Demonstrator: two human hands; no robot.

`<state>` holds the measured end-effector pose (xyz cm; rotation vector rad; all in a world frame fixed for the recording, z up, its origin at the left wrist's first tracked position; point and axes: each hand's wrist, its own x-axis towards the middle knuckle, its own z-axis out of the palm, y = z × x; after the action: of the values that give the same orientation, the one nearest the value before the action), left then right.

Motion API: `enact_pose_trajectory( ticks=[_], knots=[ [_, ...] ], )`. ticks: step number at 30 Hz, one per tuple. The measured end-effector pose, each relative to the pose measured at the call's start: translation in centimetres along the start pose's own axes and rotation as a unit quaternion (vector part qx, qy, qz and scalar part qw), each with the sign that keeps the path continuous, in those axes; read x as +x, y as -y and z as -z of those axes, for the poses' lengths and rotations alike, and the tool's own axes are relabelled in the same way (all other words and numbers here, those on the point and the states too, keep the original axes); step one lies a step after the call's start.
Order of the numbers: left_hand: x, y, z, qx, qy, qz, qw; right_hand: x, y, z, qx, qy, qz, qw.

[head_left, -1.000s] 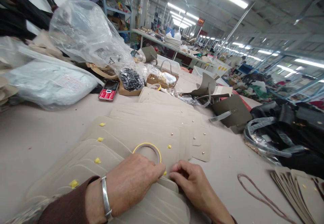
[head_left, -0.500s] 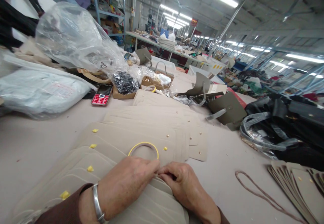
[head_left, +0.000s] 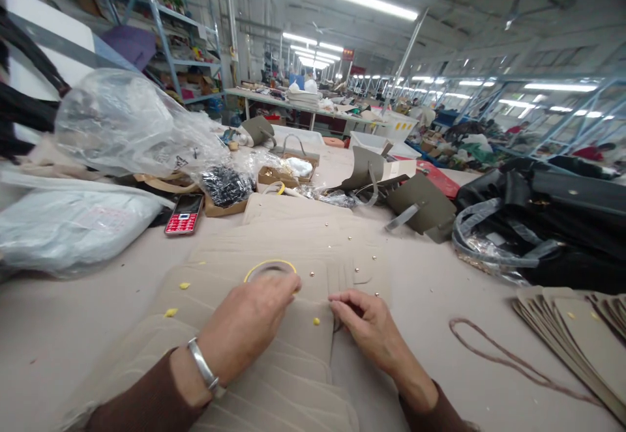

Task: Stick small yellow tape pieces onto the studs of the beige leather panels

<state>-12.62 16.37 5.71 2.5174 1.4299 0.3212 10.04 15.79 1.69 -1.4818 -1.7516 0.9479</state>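
Note:
My left hand point(head_left: 254, 318) is closed on a thin roll of yellow tape point(head_left: 270, 264), whose far rim shows beyond the fingers. It hovers over overlapping beige bag panels point(head_left: 288, 354). My right hand point(head_left: 369, 324) has thumb and forefinger pinched together at the right edge of these panels; whatever is between the fingertips is too small or hidden to make out. Small yellow tape bits point(head_left: 316, 321) lie on several panels. Farther up, other beige panels point(head_left: 293, 240) carry small metal studs point(head_left: 357, 270).
A red-keyed phone point(head_left: 184, 215), a plastic-wrapped bundle point(head_left: 78, 223) and open small-parts boxes point(head_left: 227, 187) are at left and back. Olive bag pieces point(head_left: 420, 204) and black bags point(head_left: 562, 223) occupy the right. A brown cord loop point(head_left: 508, 354) lies beside fanned beige pieces point(head_left: 562, 334).
My hands have moved apart: the left went up and left over the panels with the tape roll, the right shifted right to the panel edge. The view has tilted up.

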Motion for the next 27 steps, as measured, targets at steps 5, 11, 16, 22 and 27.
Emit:
enact_pose_trajectory(
  ticks=[5, 11, 16, 22, 27],
  knots=[
    [0.7, 0.2, -2.1, 0.002, 0.013, 0.02, 1.0, -0.5, -0.4, -0.8, -0.102, 0.022, 0.134, 0.986],
    [0.8, 0.8, -2.7, -0.008, -0.001, 0.01, 1.0, -0.5, -0.4, -1.9, -0.201, 0.07, 0.139, 0.967],
    [1.1, 0.5, -2.7, -0.011, 0.015, 0.006, 1.0, -0.5, 0.2, -1.5, -0.144, 0.109, 0.111, 0.977],
    [0.0, 0.5, -2.8, -0.04, 0.036, -0.038, 0.998, -0.1, 0.0, -0.6, -0.033, -0.021, 0.079, 0.996],
    [-1.1, 1.2, -2.9, -0.091, -0.02, -0.075, 0.993, 0.0, 0.0, -1.3, 0.02, -0.033, 0.074, 0.996]
  ],
)
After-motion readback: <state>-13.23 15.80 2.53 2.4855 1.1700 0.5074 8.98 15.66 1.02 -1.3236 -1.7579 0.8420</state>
